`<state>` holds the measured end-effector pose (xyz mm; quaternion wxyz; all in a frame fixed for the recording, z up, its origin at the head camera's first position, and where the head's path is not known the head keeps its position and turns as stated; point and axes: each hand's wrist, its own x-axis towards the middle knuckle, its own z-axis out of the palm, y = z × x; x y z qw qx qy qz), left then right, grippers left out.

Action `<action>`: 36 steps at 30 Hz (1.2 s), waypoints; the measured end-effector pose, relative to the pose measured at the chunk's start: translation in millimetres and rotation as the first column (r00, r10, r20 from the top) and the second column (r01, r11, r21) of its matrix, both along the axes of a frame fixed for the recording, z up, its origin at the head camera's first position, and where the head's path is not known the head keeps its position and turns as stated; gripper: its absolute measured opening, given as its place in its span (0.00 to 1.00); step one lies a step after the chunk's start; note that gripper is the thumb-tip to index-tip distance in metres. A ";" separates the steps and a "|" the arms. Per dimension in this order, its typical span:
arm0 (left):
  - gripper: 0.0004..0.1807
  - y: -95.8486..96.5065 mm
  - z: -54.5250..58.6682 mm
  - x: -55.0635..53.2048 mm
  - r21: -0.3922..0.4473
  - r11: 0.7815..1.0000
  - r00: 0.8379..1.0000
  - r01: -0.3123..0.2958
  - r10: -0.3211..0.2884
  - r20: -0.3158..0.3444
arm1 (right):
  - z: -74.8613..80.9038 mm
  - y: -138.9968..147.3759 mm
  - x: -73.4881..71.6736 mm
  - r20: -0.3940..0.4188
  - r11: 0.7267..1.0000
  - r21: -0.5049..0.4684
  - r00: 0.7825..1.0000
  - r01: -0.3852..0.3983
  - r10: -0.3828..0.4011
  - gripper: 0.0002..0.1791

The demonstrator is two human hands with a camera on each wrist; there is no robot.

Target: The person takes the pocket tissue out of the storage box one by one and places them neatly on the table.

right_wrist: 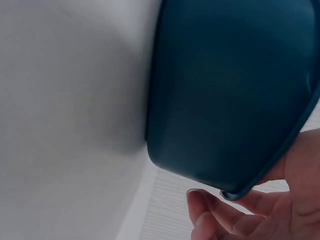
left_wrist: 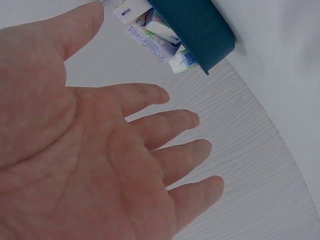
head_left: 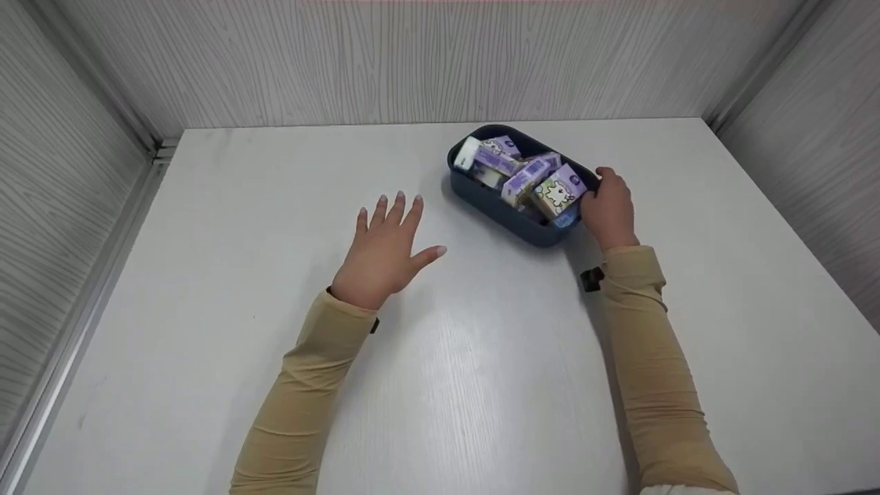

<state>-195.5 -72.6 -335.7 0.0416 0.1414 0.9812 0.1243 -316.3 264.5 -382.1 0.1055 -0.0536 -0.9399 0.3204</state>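
Fingers (head_left: 610,180) of the right hand (head_left: 610,212) grip the blue bin (head_left: 498,211) at four o'clock, the left hand (head_left: 379,262) spread wide beyond its eight o'clock.

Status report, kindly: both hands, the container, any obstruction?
Left hand empty, fingers spread. Right hand grips dark blue container by its rim. Small boxes inside. No obstruction seen.

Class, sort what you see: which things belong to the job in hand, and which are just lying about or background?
In the job:
dark blue bin
small purple-printed boxes inside it
right hand, its fingers gripping the bin's end
left hand, open, apart from the bin

Just background:
white table
wood-grain panels
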 end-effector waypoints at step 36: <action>0.41 12.8 2.5 -3.0 0.044 0.995 0.995 0.087 -0.085 -0.051 | 10.5 -3.2 -1.3 0.155 0.993 -0.115 0.988 0.012 0.006 0.29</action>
